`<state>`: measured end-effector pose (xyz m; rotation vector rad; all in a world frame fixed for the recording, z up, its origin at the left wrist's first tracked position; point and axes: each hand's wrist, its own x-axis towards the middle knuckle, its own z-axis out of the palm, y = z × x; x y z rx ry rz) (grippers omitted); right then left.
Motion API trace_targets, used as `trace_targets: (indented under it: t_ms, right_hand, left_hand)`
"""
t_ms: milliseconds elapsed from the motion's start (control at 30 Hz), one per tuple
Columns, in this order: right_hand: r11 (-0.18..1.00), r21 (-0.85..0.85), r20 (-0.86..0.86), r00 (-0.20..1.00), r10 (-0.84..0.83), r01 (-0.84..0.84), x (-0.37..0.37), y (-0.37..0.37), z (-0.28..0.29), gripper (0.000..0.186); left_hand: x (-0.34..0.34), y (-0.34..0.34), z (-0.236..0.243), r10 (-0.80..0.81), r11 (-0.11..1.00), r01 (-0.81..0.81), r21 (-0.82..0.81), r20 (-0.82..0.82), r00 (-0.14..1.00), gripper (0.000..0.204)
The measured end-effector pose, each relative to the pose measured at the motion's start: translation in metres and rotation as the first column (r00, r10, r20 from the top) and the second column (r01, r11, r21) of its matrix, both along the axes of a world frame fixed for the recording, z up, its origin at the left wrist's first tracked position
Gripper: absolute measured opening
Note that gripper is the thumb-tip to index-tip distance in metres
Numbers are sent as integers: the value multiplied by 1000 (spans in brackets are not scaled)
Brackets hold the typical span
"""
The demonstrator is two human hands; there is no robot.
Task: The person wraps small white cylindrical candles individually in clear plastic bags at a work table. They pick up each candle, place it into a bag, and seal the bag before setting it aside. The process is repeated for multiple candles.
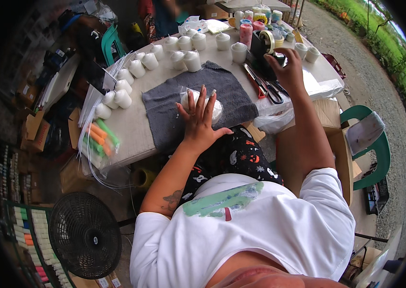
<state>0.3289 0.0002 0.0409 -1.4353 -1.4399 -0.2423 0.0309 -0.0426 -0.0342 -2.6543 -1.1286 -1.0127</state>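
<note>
My left hand [199, 120] lies palm down with its fingers spread over a white, round-ended thing in clear plastic [216, 111]. It looks like one of the white candles, lying on its side, partly covered by the hand. Beneath it a dark grey towel [164, 103] is spread on the table. My right hand [287, 69] is raised beside a black tape dispenser [259, 46] with a roll of clear tape [267, 42]. Its fingers are curled in; whatever they pinch is too small to make out. Scissors [275, 92] and a red-and-black cutter [256, 81] lie nearby.
Several white candles [137, 68] line the far and left edges of the table [136, 139]. Coloured candles [245, 34] stand at the back. Orange and green rolls [98, 134] lie at the left corner. A black fan [85, 235] and a green chair [378, 163] flank me.
</note>
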Motion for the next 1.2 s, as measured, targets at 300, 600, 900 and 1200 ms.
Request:
trace_targets:
  t_ms: [300, 600, 900, 1200]
  right_hand:
    - [696, -471, -798, 598, -75, -542, 91, 55, -25, 70]
    - [896, -226, -683, 718, 134, -382, 71, 42, -56, 30]
    - [946, -139, -440, 874, 207, -294, 8, -14, -24, 20]
    - [443, 71, -873, 158, 460, -894, -135, -62, -3, 23]
  left_hand:
    - [-6, 29, 70, -163, 977, 39, -210, -616, 771, 113]
    - [-30, 46, 64, -92, 958, 49, -283, -140, 986, 79]
    - [-30, 24, 51, -113, 993, 115, 16, 347, 931, 72]
    - [-25, 18, 51, -69, 956, -6, 295, 245, 967, 67]
